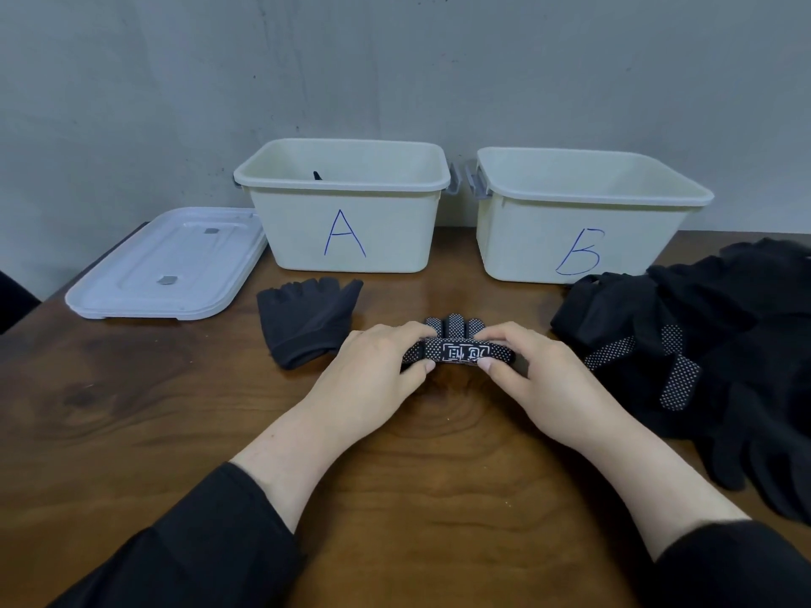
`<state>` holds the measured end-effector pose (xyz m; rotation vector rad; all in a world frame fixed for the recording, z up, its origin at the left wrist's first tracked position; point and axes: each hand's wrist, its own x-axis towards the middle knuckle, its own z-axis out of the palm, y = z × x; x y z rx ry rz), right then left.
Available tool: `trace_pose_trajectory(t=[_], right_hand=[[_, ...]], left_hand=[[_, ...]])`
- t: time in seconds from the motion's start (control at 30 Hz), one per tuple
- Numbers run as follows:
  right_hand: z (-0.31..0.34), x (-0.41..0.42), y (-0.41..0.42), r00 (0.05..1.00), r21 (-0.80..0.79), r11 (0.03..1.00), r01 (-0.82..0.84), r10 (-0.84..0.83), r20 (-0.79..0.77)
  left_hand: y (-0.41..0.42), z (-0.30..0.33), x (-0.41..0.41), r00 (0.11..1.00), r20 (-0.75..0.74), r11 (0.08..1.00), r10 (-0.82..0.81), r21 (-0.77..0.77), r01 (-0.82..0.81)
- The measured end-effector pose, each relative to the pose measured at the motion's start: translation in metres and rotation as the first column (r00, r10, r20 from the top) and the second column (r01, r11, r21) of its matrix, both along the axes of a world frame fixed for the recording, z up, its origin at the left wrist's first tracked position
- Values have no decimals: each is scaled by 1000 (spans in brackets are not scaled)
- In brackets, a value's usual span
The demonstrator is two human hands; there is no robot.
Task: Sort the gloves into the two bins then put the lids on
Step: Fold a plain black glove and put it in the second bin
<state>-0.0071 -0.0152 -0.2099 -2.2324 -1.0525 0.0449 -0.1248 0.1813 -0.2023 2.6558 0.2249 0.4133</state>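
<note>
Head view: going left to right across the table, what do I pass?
Lids → plain black glove → bin A → left hand → dotted glove held by both hands → right hand → bin B → pile of black gloves.

A brown wooden table [131, 410] with dark, swirling grain and a knot-like ring near its middle fills the lower part of the view. Behind it rises a plain grey wall [395, 59], scuffed and faintly speckled with small dark marks. At the far left edge, just off the table's corner, sits something dark [13, 300] that is too cut off to identify.
</note>
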Motion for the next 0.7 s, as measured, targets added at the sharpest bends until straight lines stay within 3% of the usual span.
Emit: trace_pose_trajectory(t=[0.13,0.4,0.57,0.7], right_hand=[[3,0,-5,991,109,994,-2,17,-134],[3,6,-6,979,152,987,43,-11,-201],[-1,10,1,988,55,994,99,-91,-128],[2,8,7,985,0,991,132,-131,-110]], left_hand=[[0,0,-2,1000,2,988,9,-152,-8],[-1,-3,-1,998,34,939,49,-341,-34],[-2,-8,9,986,120,986,113,-138,-97],[-1,-7,7,994,110,995,11,96,-22]])
